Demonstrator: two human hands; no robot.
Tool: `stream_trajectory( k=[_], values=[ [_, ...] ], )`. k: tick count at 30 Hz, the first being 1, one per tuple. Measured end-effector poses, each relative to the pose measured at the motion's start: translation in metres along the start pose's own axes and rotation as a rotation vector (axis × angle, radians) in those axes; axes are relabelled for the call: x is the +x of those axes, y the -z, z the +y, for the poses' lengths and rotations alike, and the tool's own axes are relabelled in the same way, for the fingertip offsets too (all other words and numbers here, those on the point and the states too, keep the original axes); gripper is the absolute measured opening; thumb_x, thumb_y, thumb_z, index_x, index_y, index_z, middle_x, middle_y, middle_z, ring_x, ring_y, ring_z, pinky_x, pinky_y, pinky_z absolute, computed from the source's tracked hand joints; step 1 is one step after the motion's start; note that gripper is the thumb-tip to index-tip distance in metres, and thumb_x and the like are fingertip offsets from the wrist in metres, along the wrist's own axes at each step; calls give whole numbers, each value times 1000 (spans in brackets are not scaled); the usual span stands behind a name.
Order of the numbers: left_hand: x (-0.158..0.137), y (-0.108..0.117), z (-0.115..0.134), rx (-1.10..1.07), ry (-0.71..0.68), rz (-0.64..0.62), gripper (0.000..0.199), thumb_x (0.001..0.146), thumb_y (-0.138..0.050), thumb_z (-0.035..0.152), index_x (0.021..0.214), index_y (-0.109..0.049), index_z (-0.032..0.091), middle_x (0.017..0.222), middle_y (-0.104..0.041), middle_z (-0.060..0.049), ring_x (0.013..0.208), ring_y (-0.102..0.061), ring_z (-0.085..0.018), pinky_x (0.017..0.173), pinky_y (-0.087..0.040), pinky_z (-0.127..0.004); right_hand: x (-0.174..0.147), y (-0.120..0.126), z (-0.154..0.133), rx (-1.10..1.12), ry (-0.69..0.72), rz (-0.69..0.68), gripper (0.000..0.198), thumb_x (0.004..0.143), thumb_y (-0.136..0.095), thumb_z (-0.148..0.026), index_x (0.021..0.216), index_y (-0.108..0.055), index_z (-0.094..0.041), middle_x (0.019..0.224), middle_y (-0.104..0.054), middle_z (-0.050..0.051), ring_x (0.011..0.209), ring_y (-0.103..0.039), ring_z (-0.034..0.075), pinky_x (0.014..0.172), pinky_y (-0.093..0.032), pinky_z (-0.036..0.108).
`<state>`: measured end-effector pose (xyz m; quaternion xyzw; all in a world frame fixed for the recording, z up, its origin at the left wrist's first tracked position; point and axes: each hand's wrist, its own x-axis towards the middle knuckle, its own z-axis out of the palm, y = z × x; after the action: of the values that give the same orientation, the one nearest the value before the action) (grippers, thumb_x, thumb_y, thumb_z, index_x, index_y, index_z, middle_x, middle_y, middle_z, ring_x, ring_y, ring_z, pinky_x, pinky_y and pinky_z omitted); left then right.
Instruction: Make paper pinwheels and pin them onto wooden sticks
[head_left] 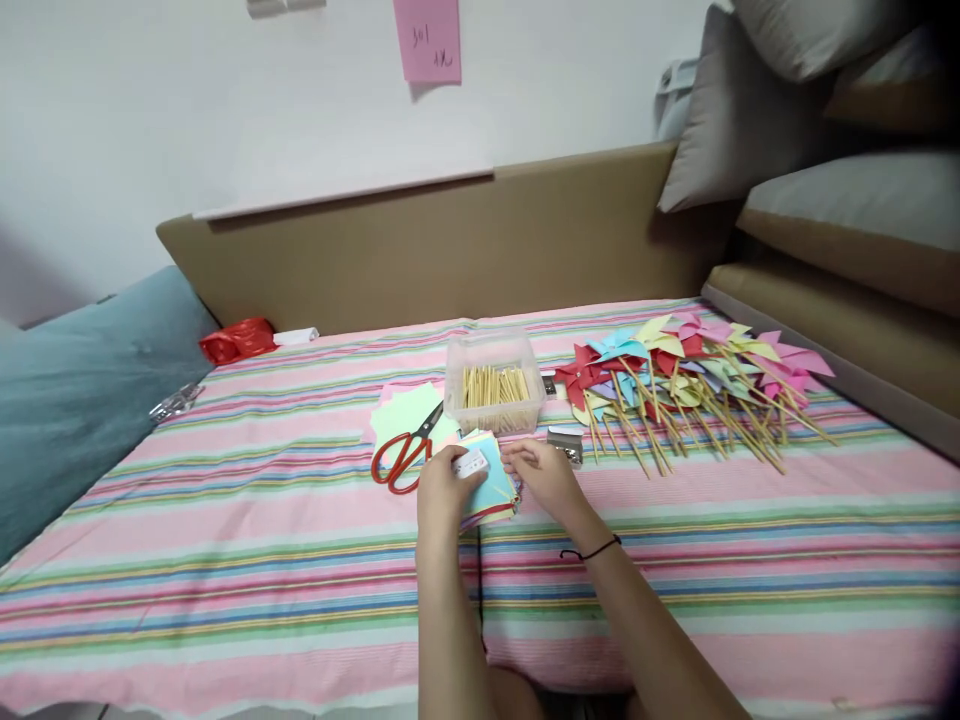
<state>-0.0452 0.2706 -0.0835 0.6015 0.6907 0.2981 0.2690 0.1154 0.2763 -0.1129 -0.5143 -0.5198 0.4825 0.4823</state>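
My left hand [444, 490] grips a small white printed box [471, 464] between thumb and fingers, above a stack of coloured paper squares [496, 492] with light blue on top. At the stack's right edge, my right hand [546, 478] has its fingers pinched together. Whatever may be in that pinch is too small to make out. Scissors with red handles [405, 462] lie left of my hands, partly over pale green paper sheets [405, 415]. Beyond the stack stands a clear plastic box [493, 420] of wooden sticks [491, 385]. A small open box [566, 446] sits just past my right hand.
Finished paper pinwheels on sticks [664, 375] lie heaped to the right. A striped cloth [285, 560] covers the surface. At the far left are a red plastic bundle [238, 342], a white roll [296, 337] and a clear crumpled packet [176, 403]. Cushions [855, 220] are piled at right.
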Motion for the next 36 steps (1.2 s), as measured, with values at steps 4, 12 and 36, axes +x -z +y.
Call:
stream_trajectory(
  k=[4,12,36],
  values=[
    [-3,2,-2,-65,2,-1,23,61,-72,21,83,-65,18,80,-68,-3,76,-61,-19,70,-42,-29,-2,-1,-1,0,-47,4,14,72,-59,-26,79,-66,-17,75,-73,9,72,-71,22,62,-55,32],
    [-15,-3,-3,-165,-8,78,22,63,-70,22,84,-67,19,82,-68,-3,79,-60,-20,69,-44,-29,-4,-6,-4,-6,-39,21,25,70,-66,-33,88,-64,-16,83,-72,10,79,-69,23,75,-54,36],
    [-23,6,-13,-618,226,180,44,68,-68,49,97,-63,16,96,-65,-7,80,-61,-16,73,-48,-30,-18,19,-27,159,-281,-194,48,62,-64,-24,107,-46,-24,59,-52,-9,47,-49,11,42,-37,21]
  ],
)
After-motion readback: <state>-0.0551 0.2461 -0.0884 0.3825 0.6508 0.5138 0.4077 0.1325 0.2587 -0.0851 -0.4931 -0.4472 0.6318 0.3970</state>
